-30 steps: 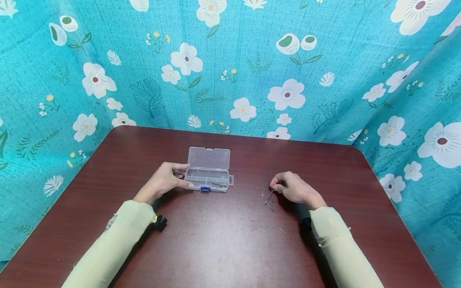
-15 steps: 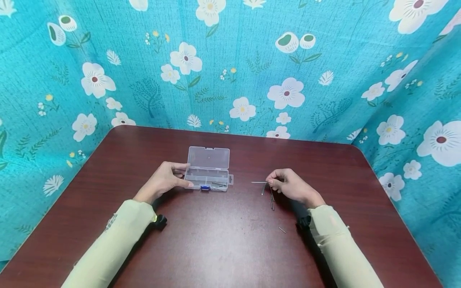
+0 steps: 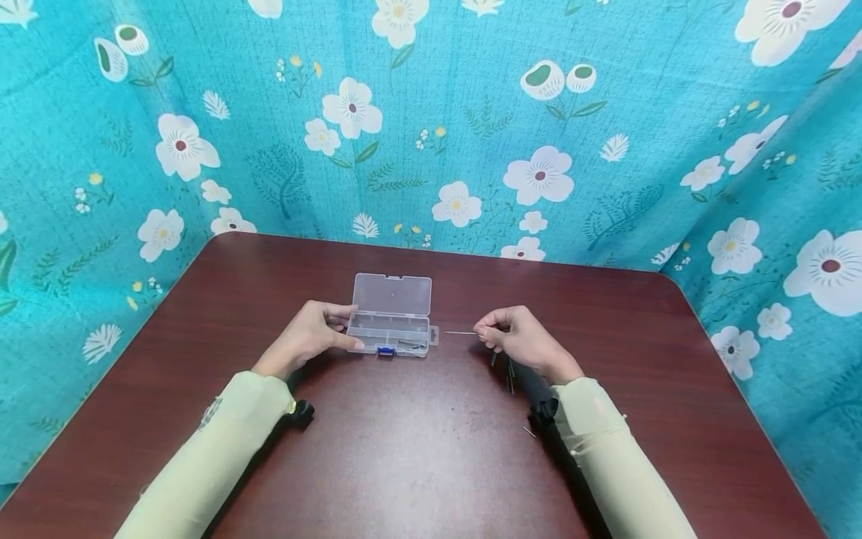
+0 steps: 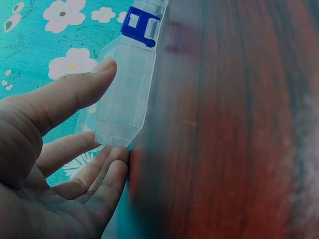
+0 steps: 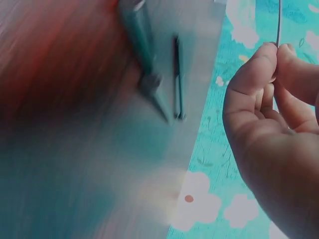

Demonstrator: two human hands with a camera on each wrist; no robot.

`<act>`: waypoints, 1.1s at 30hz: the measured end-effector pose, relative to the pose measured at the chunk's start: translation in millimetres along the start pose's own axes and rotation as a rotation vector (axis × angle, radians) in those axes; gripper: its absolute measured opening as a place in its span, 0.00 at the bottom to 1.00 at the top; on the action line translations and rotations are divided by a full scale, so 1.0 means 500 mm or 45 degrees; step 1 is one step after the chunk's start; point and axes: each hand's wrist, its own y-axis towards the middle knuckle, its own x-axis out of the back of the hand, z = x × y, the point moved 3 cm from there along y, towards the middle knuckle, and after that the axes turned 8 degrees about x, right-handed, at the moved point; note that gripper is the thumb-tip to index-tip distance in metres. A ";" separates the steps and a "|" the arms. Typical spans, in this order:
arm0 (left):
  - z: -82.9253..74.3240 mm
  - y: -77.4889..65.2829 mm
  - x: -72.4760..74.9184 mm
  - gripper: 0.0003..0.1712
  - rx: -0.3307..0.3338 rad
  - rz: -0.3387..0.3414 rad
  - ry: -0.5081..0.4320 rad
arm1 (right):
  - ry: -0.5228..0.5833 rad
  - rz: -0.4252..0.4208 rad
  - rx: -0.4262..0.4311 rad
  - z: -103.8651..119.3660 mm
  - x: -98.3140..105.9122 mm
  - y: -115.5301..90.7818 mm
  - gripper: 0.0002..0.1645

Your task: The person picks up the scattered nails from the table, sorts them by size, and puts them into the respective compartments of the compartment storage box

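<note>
A clear plastic compartment box (image 3: pixel 384 323) sits on the table with its lid (image 3: pixel 393 293) raised at the back. My left hand (image 3: pixel 306 337) grips the box's left end, thumb (image 4: pixel 92 82) at the front near the blue latch (image 4: pixel 141 26), other fingers around the end and rear. Several nails (image 3: pixel 412 345) lie in the front right compartment. Between thumb and index finger, my right hand (image 3: pixel 521 338) pinches a thin nail (image 3: pixel 459 332), which points left toward the box. Beneath that hand lie more nails (image 5: pixel 179 77), partly hidden by it in the head view.
One short nail (image 3: pixel 529 432) lies apart, close to the right wrist strap (image 3: pixel 544 410). A hanging tab (image 3: pixel 434 336) sticks out from the box's right side. The dark wooden table (image 3: pixel 417 457) ends at a blue floral curtain (image 3: pixel 431 150).
The right hand has picked a nail from the small pile, turned it level and carried it left toward the box. The left hand and the box have stayed in place.
</note>
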 end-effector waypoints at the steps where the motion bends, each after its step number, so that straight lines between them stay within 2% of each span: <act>1: 0.000 0.001 0.000 0.46 -0.001 0.001 -0.002 | -0.001 -0.005 0.002 0.003 -0.005 0.004 0.11; 9: -0.002 0.004 0.001 0.47 -0.009 0.005 0.018 | -0.033 -0.026 0.043 0.030 -0.051 0.040 0.09; 23: 0.000 0.004 0.002 0.46 -0.004 -0.003 0.012 | -0.118 -0.090 0.022 0.056 -0.117 0.096 0.08; 33: -0.002 0.002 0.001 0.46 -0.020 -0.009 0.074 | -0.375 -0.128 0.113 0.091 -0.152 0.124 0.08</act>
